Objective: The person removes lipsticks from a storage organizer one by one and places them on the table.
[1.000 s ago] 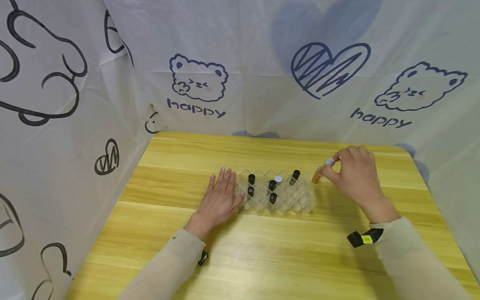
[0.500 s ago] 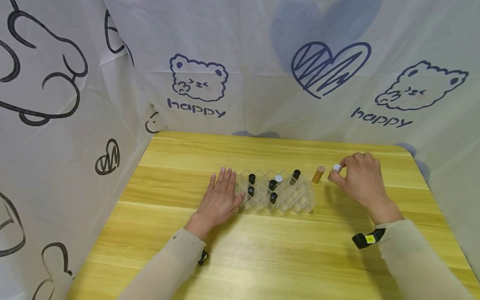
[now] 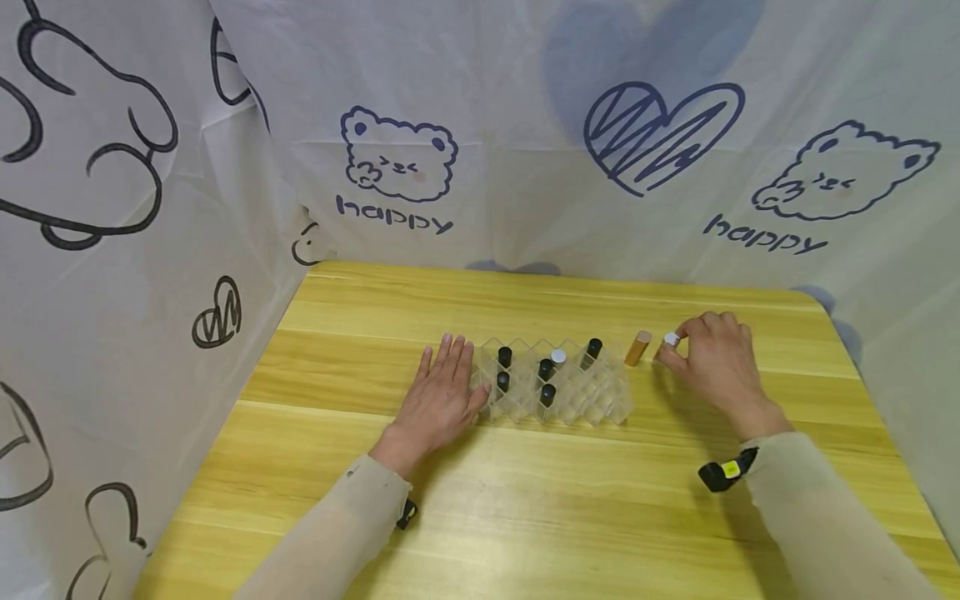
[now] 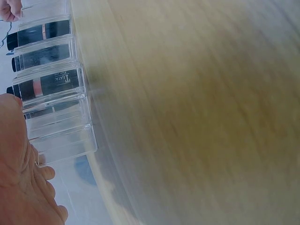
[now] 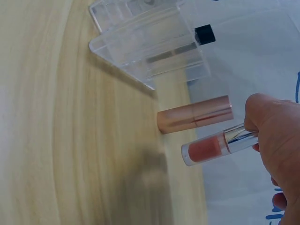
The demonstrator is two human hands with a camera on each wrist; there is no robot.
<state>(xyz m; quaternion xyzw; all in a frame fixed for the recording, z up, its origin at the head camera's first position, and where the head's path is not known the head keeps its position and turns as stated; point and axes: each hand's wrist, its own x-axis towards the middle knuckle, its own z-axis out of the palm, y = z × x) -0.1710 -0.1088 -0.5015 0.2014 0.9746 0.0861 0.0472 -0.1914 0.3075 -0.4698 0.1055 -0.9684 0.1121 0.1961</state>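
Observation:
In the right wrist view my right hand (image 5: pixel 281 140) pinches the silver cap of a lip gloss tube (image 5: pixel 204 149), its clear barrel showing coral inside. A rose-gold lipstick tube (image 5: pixel 194 115) stands upright on the table beside it, to its left in the head view. The clear acrylic lipstick organizer (image 3: pixel 592 404) sits left of both, holding several black-capped tubes (image 3: pixel 548 395) and one white-topped tube (image 3: pixel 558 357). My left hand (image 3: pixel 438 396) lies at the organizer's left end, fingers extended, thumb at its near left corner.
The wooden table (image 3: pixel 525 508) has its far edge against a white cloth backdrop (image 3: pixel 517 167) printed with hearts and bears. Another cloth wall (image 3: pixel 150 333) runs along the left side. Many organizer slots hold nothing, mostly toward the right end.
My right hand has carried the lip gloss tube rightward from over the rose-gold lipstick tube, then slightly left and down. The left hand and organizer have stayed in place.

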